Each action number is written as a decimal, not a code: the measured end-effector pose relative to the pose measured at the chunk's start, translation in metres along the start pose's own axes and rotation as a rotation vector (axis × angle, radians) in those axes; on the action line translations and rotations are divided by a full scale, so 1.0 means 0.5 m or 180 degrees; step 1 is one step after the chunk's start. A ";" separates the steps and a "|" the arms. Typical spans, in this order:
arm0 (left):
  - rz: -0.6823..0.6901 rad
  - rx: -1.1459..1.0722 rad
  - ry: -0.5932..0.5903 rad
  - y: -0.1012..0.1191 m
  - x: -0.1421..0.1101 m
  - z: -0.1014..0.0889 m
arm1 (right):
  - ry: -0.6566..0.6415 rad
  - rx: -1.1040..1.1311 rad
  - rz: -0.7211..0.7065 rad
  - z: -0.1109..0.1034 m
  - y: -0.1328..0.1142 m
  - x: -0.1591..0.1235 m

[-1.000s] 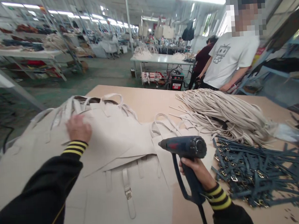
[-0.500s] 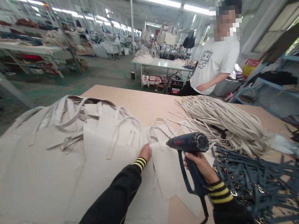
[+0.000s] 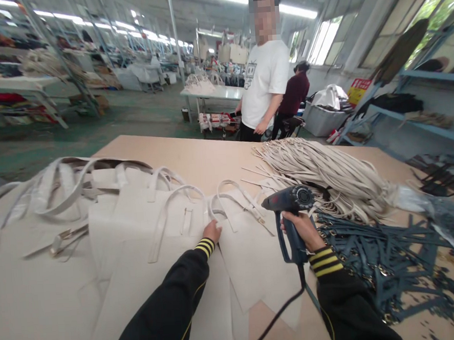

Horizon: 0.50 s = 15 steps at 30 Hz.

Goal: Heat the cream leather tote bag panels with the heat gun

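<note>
My right hand [image 3: 303, 229] is closed round the handle of a dark blue heat gun [image 3: 288, 199], its nozzle pointing left above the cream panels. A black cord hangs from the grip. My left hand [image 3: 213, 231] is closed at the top edge of a cream bag panel [image 3: 245, 256] with a looped strap handle [image 3: 237, 186] and a small buckle; the fingertips are partly hidden. More cream bag panels [image 3: 126, 227] with handles lie overlapped on the left, along with a buckled strap [image 3: 67, 238].
A thick bundle of cream straps [image 3: 319, 169] lies at the right of the tan table [image 3: 118, 146]. Nearer me are many dark blue straps with metal buckles [image 3: 374, 258] and a plastic bag [image 3: 417, 202]. A person in a white shirt [image 3: 265, 80] stands beyond the table; another person [image 3: 293, 94] is behind.
The view has turned right. The heat gun's nozzle has moved slightly away from the panel's handle, to the right. The person in white has straightened up. My left hand stays at the panel's edge.
</note>
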State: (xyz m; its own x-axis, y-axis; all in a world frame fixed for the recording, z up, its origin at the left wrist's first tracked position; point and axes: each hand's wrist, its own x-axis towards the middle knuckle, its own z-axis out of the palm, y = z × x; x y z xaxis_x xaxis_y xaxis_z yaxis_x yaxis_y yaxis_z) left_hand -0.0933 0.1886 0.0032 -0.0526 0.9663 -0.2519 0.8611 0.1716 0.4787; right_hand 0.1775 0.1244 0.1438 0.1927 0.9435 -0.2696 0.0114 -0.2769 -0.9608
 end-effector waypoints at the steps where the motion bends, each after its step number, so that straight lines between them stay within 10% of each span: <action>1: 0.0012 0.0002 -0.0018 0.000 0.000 0.001 | 0.0027 0.0008 -0.0004 0.000 -0.001 0.008; 15: 0.0088 -0.0020 0.0095 0.006 -0.009 0.002 | -0.0529 -0.0142 0.0138 0.037 -0.021 -0.053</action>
State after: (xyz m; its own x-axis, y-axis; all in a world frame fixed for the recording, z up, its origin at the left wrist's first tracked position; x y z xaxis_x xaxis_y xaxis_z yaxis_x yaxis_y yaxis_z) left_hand -0.0900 0.1845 0.0049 -0.0439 0.9760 -0.2134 0.8593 0.1458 0.4903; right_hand 0.1541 0.1054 0.1598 0.0292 0.9466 -0.3211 0.0507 -0.3223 -0.9453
